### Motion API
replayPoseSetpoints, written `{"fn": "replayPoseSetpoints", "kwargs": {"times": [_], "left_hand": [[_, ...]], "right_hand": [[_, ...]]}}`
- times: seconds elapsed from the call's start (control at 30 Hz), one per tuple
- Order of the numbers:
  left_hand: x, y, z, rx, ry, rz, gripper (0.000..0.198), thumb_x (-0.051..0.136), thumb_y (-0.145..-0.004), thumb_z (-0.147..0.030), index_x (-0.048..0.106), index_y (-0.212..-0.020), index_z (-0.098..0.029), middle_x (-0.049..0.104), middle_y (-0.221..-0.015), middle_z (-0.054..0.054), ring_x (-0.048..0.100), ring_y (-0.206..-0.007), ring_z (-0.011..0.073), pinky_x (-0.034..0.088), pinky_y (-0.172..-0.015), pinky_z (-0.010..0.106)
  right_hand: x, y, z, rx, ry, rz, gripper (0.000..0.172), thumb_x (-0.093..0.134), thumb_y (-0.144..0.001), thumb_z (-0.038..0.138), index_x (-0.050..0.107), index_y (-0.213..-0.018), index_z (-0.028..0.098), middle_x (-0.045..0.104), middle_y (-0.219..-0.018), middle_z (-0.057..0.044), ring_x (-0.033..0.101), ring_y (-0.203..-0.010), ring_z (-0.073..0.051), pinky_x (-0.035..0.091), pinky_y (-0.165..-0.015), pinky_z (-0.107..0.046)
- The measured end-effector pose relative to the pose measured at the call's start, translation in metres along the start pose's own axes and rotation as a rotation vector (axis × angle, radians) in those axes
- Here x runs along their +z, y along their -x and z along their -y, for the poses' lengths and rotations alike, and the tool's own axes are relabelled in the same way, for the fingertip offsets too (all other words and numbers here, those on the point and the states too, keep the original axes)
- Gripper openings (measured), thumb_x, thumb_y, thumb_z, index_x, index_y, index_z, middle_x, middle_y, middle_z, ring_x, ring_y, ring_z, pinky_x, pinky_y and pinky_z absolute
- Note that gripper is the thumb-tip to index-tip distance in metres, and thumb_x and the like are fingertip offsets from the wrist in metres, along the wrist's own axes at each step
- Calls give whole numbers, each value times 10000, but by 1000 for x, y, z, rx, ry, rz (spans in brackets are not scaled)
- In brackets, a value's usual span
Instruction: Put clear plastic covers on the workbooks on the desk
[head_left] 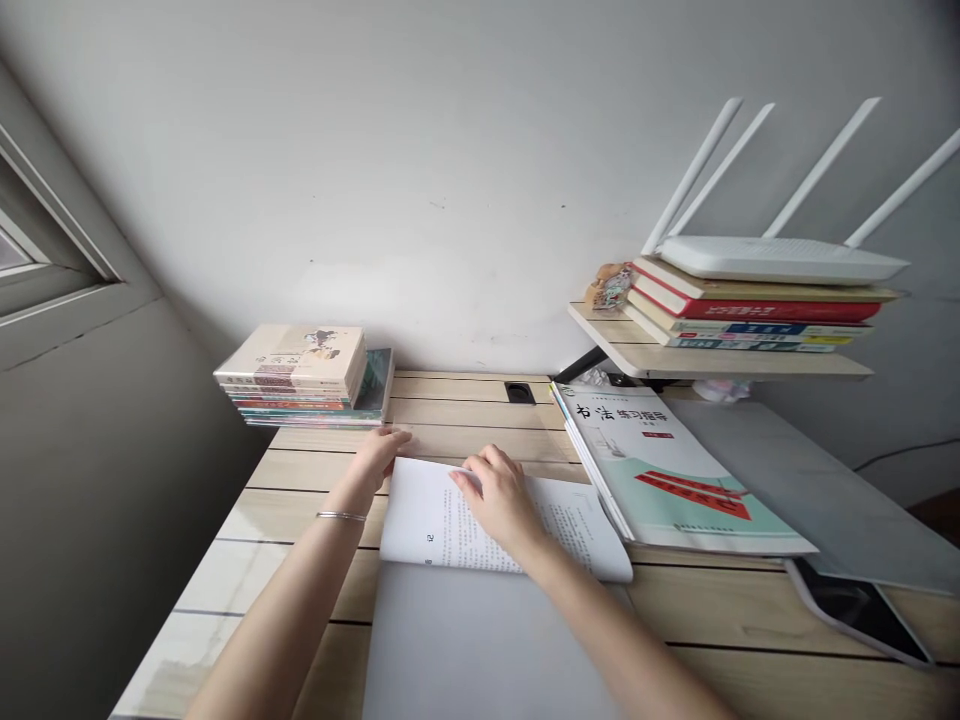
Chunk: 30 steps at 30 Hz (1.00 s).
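Note:
A book or booklet [420, 510] with printed white pages lies on the desk in front of me, its near edge curving up slightly. Under it a plain greyish-white sheet [465, 640] extends toward me. My right hand [502, 500] rests on the printed page, thumb on the paper and fingers curled over the far edge. At the far left corner of the book is my left hand [379, 455], its fingers bent together. A faint clear edge shows by those fingertips, but what they pinch is too small to make out. A bracelet [341, 516] circles my left wrist.
A stack of books [292, 375] stands at the back left. At right lie workbooks [675, 470] with a green and white cover and a phone [862, 610]. A raised shelf [652, 360] carries books [765, 310] and a white router [787, 260]. The wall bounds the desk behind.

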<state>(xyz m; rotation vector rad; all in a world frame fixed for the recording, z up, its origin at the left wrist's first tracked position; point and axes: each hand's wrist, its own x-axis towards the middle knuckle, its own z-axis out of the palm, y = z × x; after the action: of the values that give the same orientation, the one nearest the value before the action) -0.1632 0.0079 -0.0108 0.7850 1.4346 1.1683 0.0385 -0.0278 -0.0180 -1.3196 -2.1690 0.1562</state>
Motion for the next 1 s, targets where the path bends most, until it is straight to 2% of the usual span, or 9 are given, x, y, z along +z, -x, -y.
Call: {"fn": "replayPoseSetpoints", "kwargs": {"times": [0.13, 0.23, 0.37, 0.53, 0.7, 0.83, 0.9, 1.0], "left_hand": [[0, 8, -3, -7, 156, 120, 412, 678, -753, -224, 567, -1138, -132, 713, -1015, 145, 700, -773, 212, 513, -613, 277], [-4, 16, -2, 84, 300, 244, 425, 638, -820, -267, 542, -1217, -149, 702, -1089, 147, 709, -810, 214, 514, -679, 293], [-12, 28, 3, 154, 325, 334, 486, 635, -834, -318, 515, -1289, -194, 684, -1157, 131, 695, -862, 210, 500, -730, 298], [-18, 40, 10, 194, 276, 369, 582, 690, -791, -265, 488, -1335, -228, 642, -1240, 122, 653, -810, 135, 465, -669, 221], [-16, 45, 16, 229, 271, 389, 728, 762, -708, -232, 453, -1367, -234, 641, -1235, 141, 655, -925, 197, 478, -692, 250], [-12, 47, 16, 248, 282, 374, 789, 780, -690, -267, 420, -1390, -204, 700, -1111, 148, 644, -997, 252, 490, -726, 288], [-11, 49, 15, 268, 268, 362, 786, 769, -705, -283, 405, -1398, -202, 714, -1073, 143, 648, -986, 247, 493, -726, 288], [-10, 51, 15, 284, 205, 342, 736, 745, -731, -296, 419, -1387, -219, 705, -1105, 140, 664, -835, 185, 487, -674, 260]], "right_hand": [[4, 3, 1, -14, -16, -31, 312, 486, -930, 338, 548, -660, 196, 582, -727, -22, 549, -733, -165, 337, -697, -278], [5, 3, 2, 2, 9, -45, 318, 474, -932, 325, 514, -641, 201, 594, -683, -17, 545, -696, -164, 313, -666, -278], [5, 0, 1, 37, 49, -84, 307, 469, -927, 321, 505, -644, 208, 621, -684, -23, 558, -690, -168, 300, -664, -284], [4, -3, 2, 45, 87, -114, 312, 468, -926, 318, 496, -635, 211, 623, -675, -23, 561, -688, -173, 288, -657, -295], [3, -2, 3, 37, 89, -128, 317, 455, -934, 318, 507, -641, 210, 625, -684, -27, 557, -694, -171, 285, -660, -297], [4, -1, 6, 20, 110, -152, 316, 456, -935, 321, 518, -647, 207, 619, -687, -27, 556, -707, -169, 288, -665, -297], [3, -1, 9, 18, 112, -151, 309, 458, -934, 320, 524, -654, 206, 620, -692, -29, 559, -716, -173, 296, -670, -299], [-2, -2, 10, 13, 61, -120, 275, 464, -928, 324, 547, -692, 208, 631, -732, -35, 569, -745, -183, 331, -701, -299]]}}
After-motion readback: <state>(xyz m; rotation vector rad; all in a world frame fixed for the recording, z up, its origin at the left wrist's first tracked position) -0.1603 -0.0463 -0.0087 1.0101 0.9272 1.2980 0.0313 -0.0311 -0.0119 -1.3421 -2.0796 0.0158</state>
